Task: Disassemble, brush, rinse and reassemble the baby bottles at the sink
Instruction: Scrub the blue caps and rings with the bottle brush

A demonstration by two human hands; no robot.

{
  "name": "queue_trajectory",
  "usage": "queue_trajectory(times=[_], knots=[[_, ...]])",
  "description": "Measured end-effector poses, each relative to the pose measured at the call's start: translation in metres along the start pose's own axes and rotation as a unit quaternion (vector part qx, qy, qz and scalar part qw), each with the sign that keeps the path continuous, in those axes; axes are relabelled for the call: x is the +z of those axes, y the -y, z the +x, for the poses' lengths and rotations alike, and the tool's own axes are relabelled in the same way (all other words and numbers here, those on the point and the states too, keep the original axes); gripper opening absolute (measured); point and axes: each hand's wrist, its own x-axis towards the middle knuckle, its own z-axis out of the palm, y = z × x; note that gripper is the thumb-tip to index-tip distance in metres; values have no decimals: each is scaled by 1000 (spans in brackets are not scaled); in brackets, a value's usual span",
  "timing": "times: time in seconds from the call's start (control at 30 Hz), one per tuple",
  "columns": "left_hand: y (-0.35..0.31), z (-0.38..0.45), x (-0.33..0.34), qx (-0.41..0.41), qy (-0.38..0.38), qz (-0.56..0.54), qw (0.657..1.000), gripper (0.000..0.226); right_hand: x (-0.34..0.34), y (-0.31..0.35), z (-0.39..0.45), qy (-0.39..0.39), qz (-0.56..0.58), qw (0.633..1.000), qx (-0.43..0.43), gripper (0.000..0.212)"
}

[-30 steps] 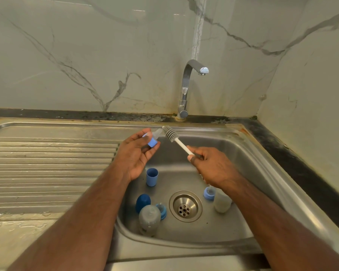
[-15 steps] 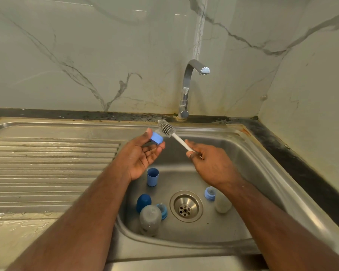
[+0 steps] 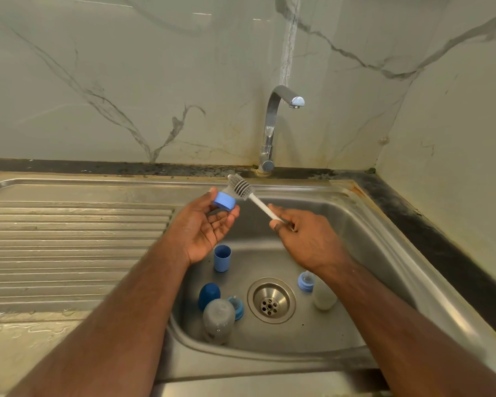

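My left hand (image 3: 205,224) pinches a blue bottle collar (image 3: 224,201) between thumb and fingertips above the sink basin (image 3: 355,253). My right hand (image 3: 307,239) grips the white handle of a bottle brush (image 3: 242,187), whose grey bristle head touches the collar's far side. On the basin floor lie a light blue cap (image 3: 222,257), a dark blue cap (image 3: 209,295), a grey bottle (image 3: 218,320) with a blue collar and teat (image 3: 236,307) beside it, and a clear bottle (image 3: 324,296) with its blue collar (image 3: 305,282), partly hidden by my right arm.
The tap (image 3: 272,130) stands at the back of the sink with no water running. The drain (image 3: 271,300) sits in the middle of the basin. A ribbed draining board (image 3: 69,247) stretches left, wet near its front edge. Marble walls close the back and right.
Both hands have risen slightly toward the back of the sink. The collar turned in my left fingers so its flat blue side faces me, and the brush head stays against it.
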Motion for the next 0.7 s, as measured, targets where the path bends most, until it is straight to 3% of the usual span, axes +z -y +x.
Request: queue_trajectory(times=[0.07,0.23,0.37,0.47,0.7], knots=[[1,-1,1,-8,8,-6,1000,47,-1,-3,3,-20,8,999,29,42],[0,0,-1,12,31,-6,999,44,8,-4,1,23,92,995,34,40],[5,0,2,49,17,78,996,32,10,-6,3,31,84,995,32,40],[7,-1,4,62,2,116,991,35,11,-8,2,43,63,997,24,41],[3,4,2,53,-23,1,998,26,12,-7,-1,60,24,998,-7,41]])
